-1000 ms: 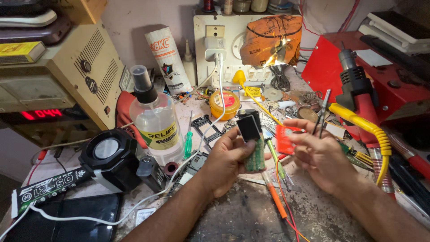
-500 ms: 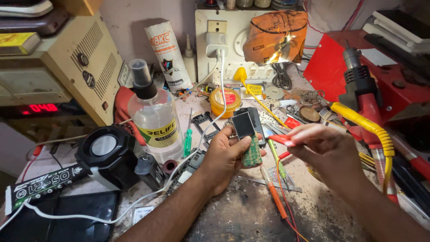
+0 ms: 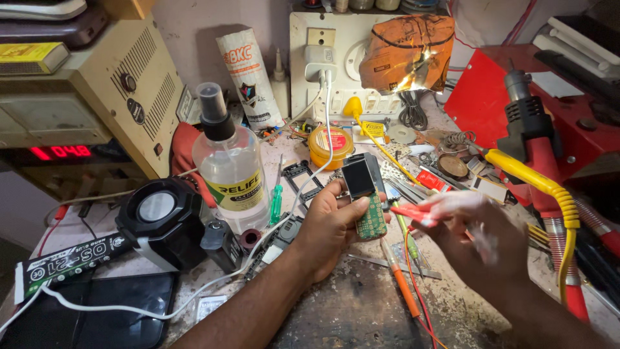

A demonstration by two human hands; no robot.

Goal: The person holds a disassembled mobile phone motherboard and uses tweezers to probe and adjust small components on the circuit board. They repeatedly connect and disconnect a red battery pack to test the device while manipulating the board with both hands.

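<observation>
My left hand [image 3: 329, 232] grips a small phone circuit board [image 3: 365, 194], green at the bottom with a dark screen on top, held upright over the workbench. My right hand [image 3: 481, 239] is blurred with motion just right of it. It pinches a red-tipped probe [image 3: 413, 213] that points left. The probe's tip lies close to the lower right edge of the board; I cannot tell whether it touches.
A clear spray bottle [image 3: 229, 168], a black round speaker [image 3: 161, 216] and a beige power supply [image 3: 97, 97] stand at the left. A yellow tin [image 3: 330, 145] and a wall socket board [image 3: 323, 58] sit behind. At the right are a hot-air gun [image 3: 529, 129] and a yellow coiled cable [image 3: 549, 187].
My right hand dropped from holding a thin metal tool upright and now brings a red-tipped probe leftward to the board. My left hand kept the board almost still.
</observation>
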